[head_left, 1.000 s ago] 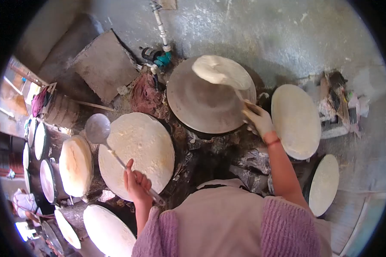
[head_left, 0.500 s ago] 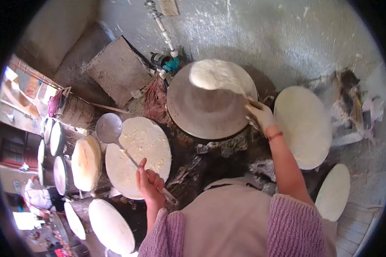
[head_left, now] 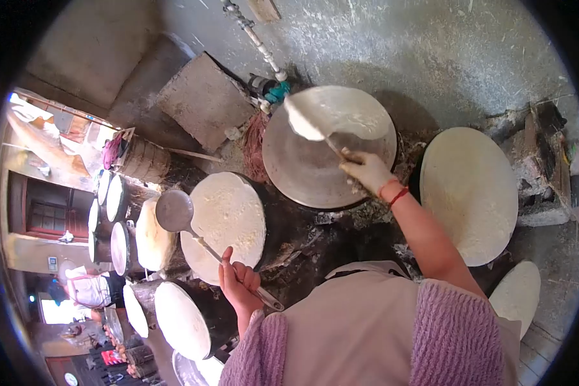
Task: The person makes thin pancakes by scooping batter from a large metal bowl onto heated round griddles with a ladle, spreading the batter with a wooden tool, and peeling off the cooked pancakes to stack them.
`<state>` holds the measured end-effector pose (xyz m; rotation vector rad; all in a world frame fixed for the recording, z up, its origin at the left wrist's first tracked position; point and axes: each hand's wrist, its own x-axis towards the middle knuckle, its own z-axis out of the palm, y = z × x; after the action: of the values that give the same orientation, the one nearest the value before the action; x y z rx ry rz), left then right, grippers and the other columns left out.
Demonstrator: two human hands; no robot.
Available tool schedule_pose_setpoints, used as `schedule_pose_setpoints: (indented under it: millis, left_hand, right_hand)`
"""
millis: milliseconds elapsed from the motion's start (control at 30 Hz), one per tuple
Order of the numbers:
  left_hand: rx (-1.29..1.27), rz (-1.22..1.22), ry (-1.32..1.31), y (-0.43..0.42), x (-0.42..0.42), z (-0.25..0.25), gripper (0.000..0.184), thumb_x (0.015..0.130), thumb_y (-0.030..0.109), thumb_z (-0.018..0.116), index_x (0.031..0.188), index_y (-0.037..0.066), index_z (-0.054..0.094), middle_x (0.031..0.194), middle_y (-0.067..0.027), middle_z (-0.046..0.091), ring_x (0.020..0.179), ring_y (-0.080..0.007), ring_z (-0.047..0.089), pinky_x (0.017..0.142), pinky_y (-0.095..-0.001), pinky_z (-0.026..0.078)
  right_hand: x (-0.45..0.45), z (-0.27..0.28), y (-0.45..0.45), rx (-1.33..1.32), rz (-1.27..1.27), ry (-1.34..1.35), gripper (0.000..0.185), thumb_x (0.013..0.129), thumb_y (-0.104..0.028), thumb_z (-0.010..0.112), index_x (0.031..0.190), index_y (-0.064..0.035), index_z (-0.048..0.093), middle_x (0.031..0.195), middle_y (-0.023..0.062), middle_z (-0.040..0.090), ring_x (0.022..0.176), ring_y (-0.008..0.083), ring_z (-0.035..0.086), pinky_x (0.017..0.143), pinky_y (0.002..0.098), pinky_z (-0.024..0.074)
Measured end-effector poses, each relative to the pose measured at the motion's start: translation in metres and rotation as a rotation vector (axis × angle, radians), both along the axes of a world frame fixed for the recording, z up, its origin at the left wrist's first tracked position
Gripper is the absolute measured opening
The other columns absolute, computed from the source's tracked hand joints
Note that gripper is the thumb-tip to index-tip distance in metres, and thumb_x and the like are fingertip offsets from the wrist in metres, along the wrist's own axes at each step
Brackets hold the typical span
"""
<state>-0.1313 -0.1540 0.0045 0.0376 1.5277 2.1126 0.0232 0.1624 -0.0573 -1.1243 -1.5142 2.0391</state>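
Observation:
My left hand [head_left: 239,283] is wrapped round the handle of a long metal ladle [head_left: 174,210]. The ladle's bowl hangs over the near edge of a round griddle with a pale, crumbly-looking sheet [head_left: 228,225] on it. My right hand [head_left: 370,172], pale as if gloved or coated, with a red band at the wrist, grips a flat spreader [head_left: 312,117] by its handle. Its blade rests at the upper left of a large round griddle [head_left: 305,170]. White batter [head_left: 360,110] covers the far part of that griddle; the near part is bare grey.
Another batter-covered griddle [head_left: 469,193] stands at the right, with a further pale round [head_left: 518,296] below it. More round griddles [head_left: 181,320] line the left. A pipe [head_left: 260,45] runs down the back wall beside a slab [head_left: 206,100]. Another person [head_left: 93,287] is far left.
My right hand has moved left, and the spreader's blade now lies at the griddle's upper left. The batter reaches further right across the far side. My left hand still holds the ladle.

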Motion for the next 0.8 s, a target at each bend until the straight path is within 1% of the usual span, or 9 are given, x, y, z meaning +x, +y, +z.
schedule_pose_setpoints:
  millis: [33,133,233,400,467,533,600,667,800]
  left_hand:
    - [0.01,0.028,0.0,0.004,-0.001,0.002,0.03,0.102,0.028,0.04,0.122,0.008,0.052,0.058,0.0053,0.028,0.043,-0.0046,0.022,0.038,-0.0225,0.019]
    - [0.059,0.088,-0.003,0.007,-0.011,0.008,0.03,0.102,0.027,0.04,0.122,0.008,0.051,0.058,0.0057,0.028,0.043,-0.0041,0.022,0.038,-0.022,0.019]
    - [-0.038,0.101,0.083,0.002,-0.015,0.012,0.03,0.102,0.027,0.04,0.122,0.007,0.051,0.058,0.0056,0.027,0.043,-0.0042,0.023,0.038,-0.0215,0.02]
    - [-0.014,0.098,0.036,0.008,-0.022,0.012,0.029,0.102,0.027,0.042,0.121,0.007,0.051,0.058,0.0055,0.026,0.043,-0.0044,0.022,0.038,-0.0219,0.02]
    - [-0.001,0.078,-0.018,0.015,-0.03,0.014,0.028,0.101,0.026,0.042,0.12,0.008,0.052,0.058,0.0054,0.026,0.043,-0.0044,0.023,0.038,-0.022,0.02]
    - [0.012,0.077,-0.025,0.015,-0.038,0.014,0.028,0.101,0.026,0.041,0.119,0.008,0.053,0.058,0.0054,0.027,0.043,-0.0044,0.023,0.038,-0.0219,0.02]
    - [-0.047,0.077,-0.004,0.016,-0.039,0.017,0.028,0.102,0.027,0.041,0.119,0.008,0.053,0.058,0.0055,0.027,0.043,-0.0044,0.022,0.038,-0.022,0.019]
    - [-0.114,0.073,-0.005,0.014,-0.045,0.009,0.029,0.102,0.028,0.041,0.119,0.008,0.053,0.057,0.0056,0.026,0.043,-0.0043,0.022,0.038,-0.0221,0.019]
    - [-0.093,0.024,-0.072,0.023,-0.05,0.003,0.03,0.102,0.028,0.041,0.12,0.007,0.052,0.057,0.0058,0.025,0.043,-0.0043,0.021,0.038,-0.0223,0.019]
  right_hand:
    - [-0.005,-0.005,0.005,-0.029,0.096,-0.05,0.044,0.088,-0.014,0.064,0.129,-0.0017,0.053,0.091,0.0047,0.064,0.057,0.0096,0.053,0.048,0.0256,0.0472]
    - [0.037,0.009,0.019,0.055,0.023,0.018,0.045,0.087,-0.015,0.066,0.128,-0.0019,0.054,0.092,0.0062,0.065,0.057,0.0101,0.054,0.046,0.0266,0.0474]
    - [0.061,0.002,0.073,0.148,-0.095,-0.212,0.047,0.085,-0.02,0.067,0.128,-0.0044,0.054,0.071,0.0017,0.06,0.054,0.0095,0.056,0.044,0.0246,0.0449]
    - [-0.015,0.019,0.054,0.128,0.323,-0.21,0.05,0.087,-0.023,0.062,0.131,-0.0028,0.049,0.068,0.0032,0.059,0.049,0.0097,0.055,0.045,0.0261,0.0461]
    - [-0.012,-0.004,0.055,0.135,0.433,-0.15,0.052,0.085,-0.022,0.064,0.131,-0.0043,0.051,0.079,0.0084,0.066,0.06,0.014,0.063,0.054,0.0287,0.051]
    - [0.014,-0.016,0.065,0.967,0.51,-0.314,0.051,0.082,-0.019,0.067,0.129,-0.0033,0.054,0.097,0.0135,0.069,0.077,0.0181,0.067,0.067,0.0314,0.0536]
    - [0.048,-0.015,0.097,0.771,0.417,-0.259,0.044,0.081,-0.016,0.066,0.123,-0.0029,0.059,0.109,0.0149,0.067,0.089,0.0179,0.066,0.076,0.0314,0.0523]
    - [0.047,-0.004,0.115,0.517,0.099,-0.315,0.039,0.082,-0.015,0.065,0.12,-0.0038,0.062,0.102,0.0145,0.069,0.085,0.0148,0.066,0.074,0.0311,0.052]
    - [-0.004,-0.001,0.109,0.475,0.284,-0.334,0.038,0.083,-0.017,0.065,0.118,-0.003,0.063,0.09,0.0121,0.071,0.076,0.0161,0.067,0.067,0.0313,0.0505]
